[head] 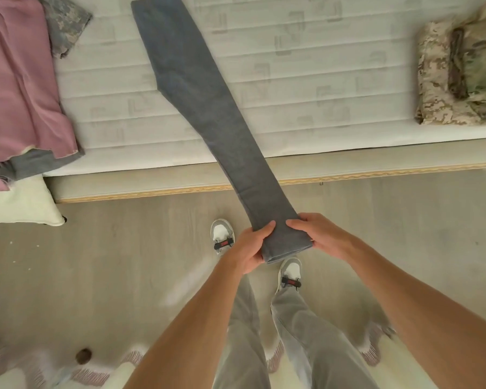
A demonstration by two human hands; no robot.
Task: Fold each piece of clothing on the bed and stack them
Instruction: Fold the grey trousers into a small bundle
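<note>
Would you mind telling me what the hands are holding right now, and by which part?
Both hands, left and right, grip the grey trousers at the leg hem; the waist end lies on the bed.

pink garment [20,88] cut off at left edge

grey trousers [197,96], folded lengthwise into one long strip, lie slantwise across the bare mattress [306,80] and run off its near edge. the left hand [250,248] and right hand [317,234] grip the hem end over the floor [110,248], one on each side, thumbs on top. a pink garment [20,85] lies heaped at the left, over grey and camouflage cloth. folded camouflage clothes [460,77] sit at the right. two pale sneakers show below the hands.
</note>
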